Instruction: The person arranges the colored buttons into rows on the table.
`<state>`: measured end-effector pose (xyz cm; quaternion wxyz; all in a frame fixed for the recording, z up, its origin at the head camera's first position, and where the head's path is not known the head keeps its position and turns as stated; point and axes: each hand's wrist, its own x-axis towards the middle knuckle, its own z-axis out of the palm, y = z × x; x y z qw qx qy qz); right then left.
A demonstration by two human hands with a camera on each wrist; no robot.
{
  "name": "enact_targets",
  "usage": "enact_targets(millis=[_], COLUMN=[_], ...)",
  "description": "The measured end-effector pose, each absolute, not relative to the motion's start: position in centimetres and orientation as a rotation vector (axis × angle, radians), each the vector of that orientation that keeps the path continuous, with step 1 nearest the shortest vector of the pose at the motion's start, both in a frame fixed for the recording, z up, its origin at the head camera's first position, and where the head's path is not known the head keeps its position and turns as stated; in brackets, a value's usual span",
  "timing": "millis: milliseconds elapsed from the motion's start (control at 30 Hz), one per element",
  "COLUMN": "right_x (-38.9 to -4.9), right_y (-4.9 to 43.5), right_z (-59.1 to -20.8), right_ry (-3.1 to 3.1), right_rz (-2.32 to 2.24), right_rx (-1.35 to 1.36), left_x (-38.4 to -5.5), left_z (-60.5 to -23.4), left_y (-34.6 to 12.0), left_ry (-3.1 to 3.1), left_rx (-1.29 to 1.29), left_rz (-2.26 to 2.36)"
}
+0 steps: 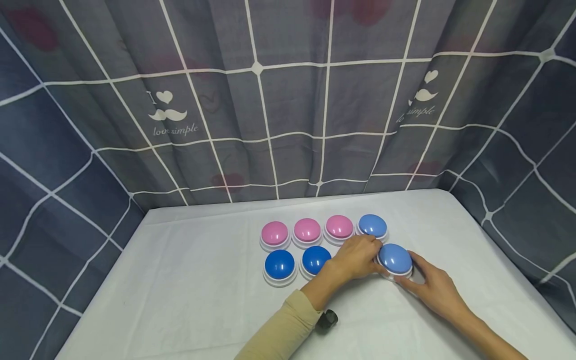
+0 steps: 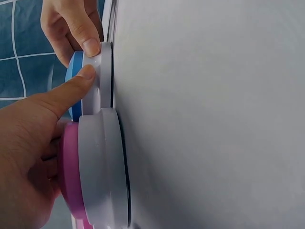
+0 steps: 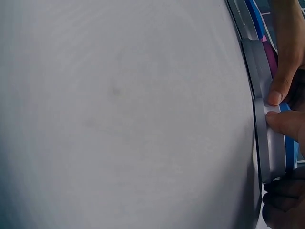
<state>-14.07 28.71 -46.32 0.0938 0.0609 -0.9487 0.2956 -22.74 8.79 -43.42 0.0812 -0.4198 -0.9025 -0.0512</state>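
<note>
A light blue dome push button (image 1: pixel 395 259) with a white base sits at the right end of the front row. My right hand (image 1: pixel 434 287) grips it from the right, thumb at the front and fingers round the far side. From the left, my left hand (image 1: pixel 357 257) holds the same button, its thumb on the white base next to the right thumb, as the left wrist view shows. Beneath the left palm is a pink button (image 2: pixel 71 171), hidden in the head view, its base right beside the light blue one's. The left hand's other fingertips are mostly hidden.
Behind stand three pink buttons (image 1: pixel 307 230) and another light blue button (image 1: pixel 372 226) in a row. Two dark blue buttons (image 1: pixel 279 265) are at the front row's left. A small black object (image 1: pixel 328 319) lies by the left sleeve. Grid-patterned curtains (image 1: pixel 292 110) surround the white table (image 1: pixel 193 280).
</note>
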Motion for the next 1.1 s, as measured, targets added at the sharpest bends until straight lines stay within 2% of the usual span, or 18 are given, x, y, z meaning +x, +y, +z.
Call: enact_targets(millis=[1100], right_x=[-14.9], right_y=[28.6], right_z=[-45.2], right_ry=[-2.828], right_rz=[0.883], right_rx=[0.246], left_x=[-22.2], left_z=[-43.6], left_y=[8.3], left_ry=[-2.671], left_rx=[-1.165], left_rz=[-0.079])
